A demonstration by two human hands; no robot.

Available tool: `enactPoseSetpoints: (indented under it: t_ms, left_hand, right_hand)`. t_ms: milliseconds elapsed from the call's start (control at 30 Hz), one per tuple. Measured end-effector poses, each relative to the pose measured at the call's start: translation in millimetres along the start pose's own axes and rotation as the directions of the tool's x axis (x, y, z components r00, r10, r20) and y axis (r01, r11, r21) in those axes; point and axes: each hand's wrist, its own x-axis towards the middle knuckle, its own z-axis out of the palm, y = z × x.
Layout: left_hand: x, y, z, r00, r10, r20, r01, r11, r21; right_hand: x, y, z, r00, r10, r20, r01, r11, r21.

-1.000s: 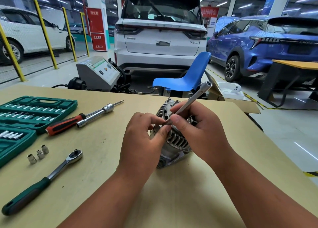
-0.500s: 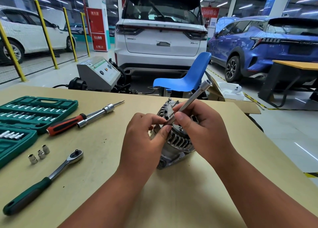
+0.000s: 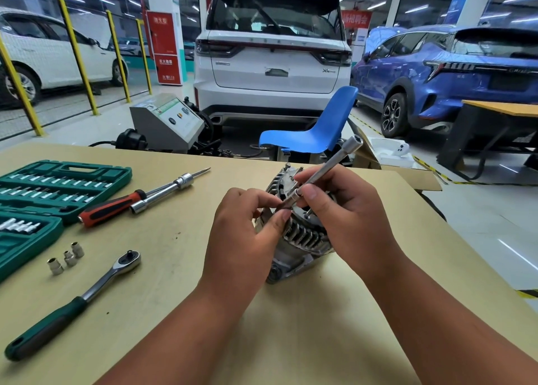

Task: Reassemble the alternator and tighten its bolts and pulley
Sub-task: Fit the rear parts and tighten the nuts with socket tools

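On the table (image 3: 291,341), the alternator (image 3: 302,239) sits beneath both hands. Our right hand (image 3: 349,218) pinches the extension bar (image 3: 332,166), which slants toward two o'clock; our left hand (image 3: 244,233), at nine o'clock, pinches its lower tip.

Alternator (image 3: 302,236) on the table (image 3: 174,268), ribbed housing visible between the hands. The right hand (image 3: 346,216) grips a slanted socket extension (image 3: 332,165) (upper end raised rightward); the left hand (image 3: 244,239) pinches its lower tip.

Alternator (image 3: 305,236) silver, finned, tilted, studs up; chrome ext. bar (image 3: 334,163) slanted over top end.
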Motion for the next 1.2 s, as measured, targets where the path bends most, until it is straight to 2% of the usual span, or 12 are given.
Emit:
enactPoseSetpoints:
  t_ms: [200, 400, 733, 1200]
  left_hand:
    - [-0.9, -0.7, -1.1, 1.0, 0.004, 0.022, -0.004, 1.0, 0.0]
    - [-3.7, 0.7, 2.2, 0.994, -0.074, 0.078, 0.071, 0.997, 0.041]
    - [-1.2, -1.1, 2.5, 0.999, -0.012, 0.047, 0.012, 1.0, 0.009]
    - [-0.8, -4.1, 1.2, 0.998, -0.023, 0.053, 0.023, 1.0, -0.004]
  right_hand:
    - [0.2, 1.4, -1.4, 1.0, 0.001, -0.004, -0.001, 1.0, -0.024]
    - [1.3, -1.2, 1.7, 1.0, -0.002, -0.008, 0.002, 1.0, 0.013]
    - [1.1, 0.7, -4.9, 1.0, 0.02, -0.003, -0.019, 0.996, 0.09]
    - [2.5, -0.3, -3.1, 1.0, 0.022, 0.007, -0.023, 0.998, 0.056]
